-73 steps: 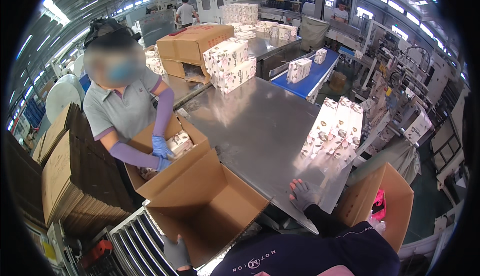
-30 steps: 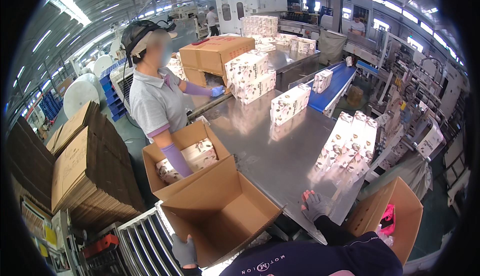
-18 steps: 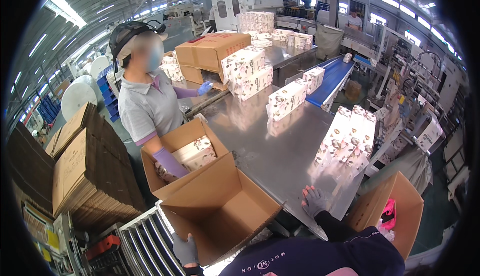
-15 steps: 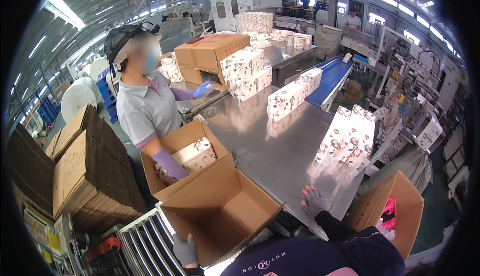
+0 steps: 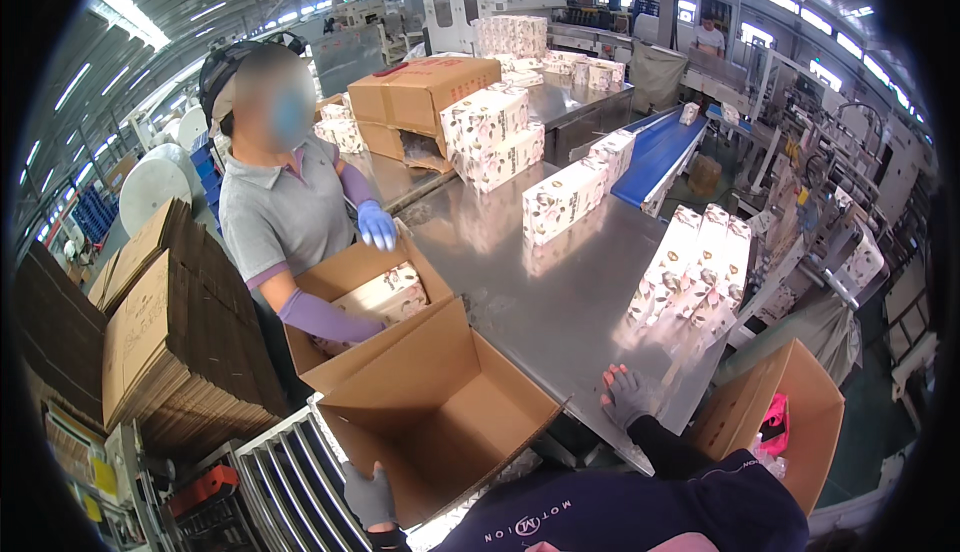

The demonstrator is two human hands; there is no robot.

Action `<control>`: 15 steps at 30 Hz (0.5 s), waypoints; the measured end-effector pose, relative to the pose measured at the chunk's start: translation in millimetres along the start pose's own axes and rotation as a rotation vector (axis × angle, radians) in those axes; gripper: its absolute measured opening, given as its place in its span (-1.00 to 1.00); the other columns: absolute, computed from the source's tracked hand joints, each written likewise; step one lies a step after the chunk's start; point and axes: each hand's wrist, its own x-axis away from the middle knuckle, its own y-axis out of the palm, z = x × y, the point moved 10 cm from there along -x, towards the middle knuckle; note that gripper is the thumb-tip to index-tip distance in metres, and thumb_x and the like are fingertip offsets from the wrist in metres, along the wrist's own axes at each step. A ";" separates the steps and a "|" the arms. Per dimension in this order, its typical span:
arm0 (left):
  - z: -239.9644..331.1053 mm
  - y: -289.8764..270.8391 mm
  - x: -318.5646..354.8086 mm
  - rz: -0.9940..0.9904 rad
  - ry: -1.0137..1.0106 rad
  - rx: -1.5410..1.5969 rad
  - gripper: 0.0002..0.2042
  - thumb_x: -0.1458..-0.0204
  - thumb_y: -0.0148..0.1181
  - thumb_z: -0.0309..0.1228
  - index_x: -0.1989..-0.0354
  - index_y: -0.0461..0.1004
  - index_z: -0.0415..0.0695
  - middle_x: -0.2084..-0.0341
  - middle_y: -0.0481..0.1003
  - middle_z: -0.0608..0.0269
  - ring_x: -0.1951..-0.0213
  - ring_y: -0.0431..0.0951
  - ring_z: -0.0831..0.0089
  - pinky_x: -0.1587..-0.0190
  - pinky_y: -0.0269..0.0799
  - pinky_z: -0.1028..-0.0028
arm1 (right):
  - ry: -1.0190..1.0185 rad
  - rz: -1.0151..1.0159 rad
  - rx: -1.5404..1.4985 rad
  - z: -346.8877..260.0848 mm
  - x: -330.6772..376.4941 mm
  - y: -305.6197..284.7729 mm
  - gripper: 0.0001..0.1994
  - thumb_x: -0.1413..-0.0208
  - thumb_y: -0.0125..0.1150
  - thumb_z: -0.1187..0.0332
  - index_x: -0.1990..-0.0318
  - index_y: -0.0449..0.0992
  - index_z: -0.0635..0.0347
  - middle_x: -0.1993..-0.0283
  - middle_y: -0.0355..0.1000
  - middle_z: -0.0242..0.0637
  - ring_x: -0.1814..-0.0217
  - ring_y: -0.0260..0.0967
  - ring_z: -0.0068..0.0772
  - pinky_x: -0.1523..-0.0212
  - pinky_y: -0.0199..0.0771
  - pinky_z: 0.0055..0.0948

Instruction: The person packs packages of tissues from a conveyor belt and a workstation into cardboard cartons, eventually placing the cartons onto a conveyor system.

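My left hand (image 5: 370, 498), in a grey fingerless glove, grips the near-left wall of an open cardboard box (image 5: 440, 452), its thumb on the inner side. The inside of this box shows bare cardboard. My right hand (image 5: 627, 398), gloved the same way with bare fingertips, lies with fingers spread on the metal table (image 5: 530, 322). Beyond it, several tall white floral-printed packs (image 5: 690, 267) stand in a slanting row at the table's right. A second open box (image 5: 312, 362), touching mine, holds floral packs (image 5: 385, 297). A co-worker's gloved hand (image 5: 377, 225) is at its far edge; their other hand is inside.
A roller conveyor (image 5: 295, 482) runs beneath my box. Flattened cartons (image 5: 150, 322) are stacked at left. A box with pink material (image 5: 815, 422) stands at my right. More floral packs (image 5: 565, 202) line up before a blue belt (image 5: 655, 157). A closed carton (image 5: 425, 97) sits farther back.
The co-worker leans back, and their far gloved hand has come from the closed carton to the box edge. The pack row by the belt has shifted slightly left and nearer. My hands stay put.
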 end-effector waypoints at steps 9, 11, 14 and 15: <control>4.1 1.2 -3.7 -0.015 0.004 -0.025 -0.66 0.05 0.26 -0.43 0.13 0.34 -0.29 0.34 0.56 -0.16 0.24 0.56 -0.12 0.23 0.46 0.15 | 0.059 -0.122 -0.082 2.2 -2.6 -1.4 -0.40 -0.14 -0.02 0.06 -0.30 0.22 0.13 -0.40 0.11 -0.19 -0.48 -0.07 -0.14 -0.42 -0.16 -0.09; 1.8 2.5 -4.6 -0.027 0.005 -0.019 -0.66 0.04 0.26 -0.42 0.12 0.34 -0.29 0.32 0.56 -0.17 0.22 0.55 -0.13 0.21 0.45 0.14 | 0.061 -0.115 -0.091 0.3 -2.3 -6.2 -0.40 -0.13 0.00 0.06 -0.29 0.24 0.13 -0.39 0.13 -0.18 -0.47 -0.05 -0.13 -0.42 -0.14 -0.09; 2.4 2.0 -5.6 -0.020 0.010 -0.051 -0.65 0.04 0.26 -0.40 0.12 0.35 -0.31 0.31 0.55 -0.20 0.21 0.54 -0.14 0.19 0.44 0.13 | 0.048 -0.084 -0.093 -1.5 -3.4 -13.4 -0.41 -0.11 0.02 0.07 -0.27 0.26 0.14 -0.37 0.15 -0.17 -0.45 -0.01 -0.13 -0.40 -0.11 -0.09; 2.0 1.7 -5.6 -0.028 -0.002 -0.067 -0.64 0.04 0.26 -0.39 0.11 0.35 -0.32 0.30 0.54 -0.21 0.21 0.54 -0.15 0.19 0.44 0.13 | 0.044 -0.067 -0.090 -1.5 -3.1 -13.1 -0.41 -0.10 0.03 0.07 -0.27 0.27 0.14 -0.36 0.16 -0.17 -0.45 0.00 -0.12 -0.40 -0.10 -0.09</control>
